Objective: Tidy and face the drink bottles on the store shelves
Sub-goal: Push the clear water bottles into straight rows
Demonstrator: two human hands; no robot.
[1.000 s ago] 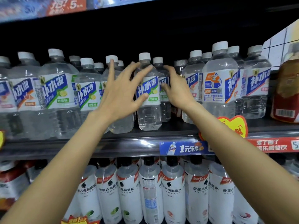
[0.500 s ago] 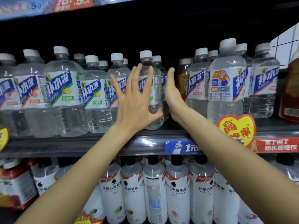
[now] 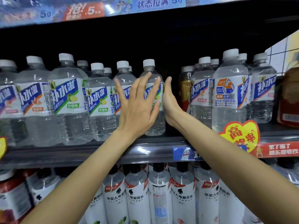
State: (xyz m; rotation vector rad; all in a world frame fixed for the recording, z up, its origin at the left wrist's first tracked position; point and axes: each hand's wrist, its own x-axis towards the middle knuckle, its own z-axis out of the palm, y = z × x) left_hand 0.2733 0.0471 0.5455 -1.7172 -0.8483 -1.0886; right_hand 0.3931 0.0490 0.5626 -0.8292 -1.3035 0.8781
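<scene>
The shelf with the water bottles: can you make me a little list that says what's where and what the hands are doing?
place: store shelf with rows of drinks
middle bottle: clear water bottle, white cap, upright, gap to its right
left hand: fingers spread flat on the bottle's front
right hand: fingers straight, pressed on the bottle's right side
neighbours: more water bottles both sides; a brown drink bottle right of the gap
lower shelf: white-label bottles with black caps
sign: heart-shaped tag on the shelf edge
</scene>
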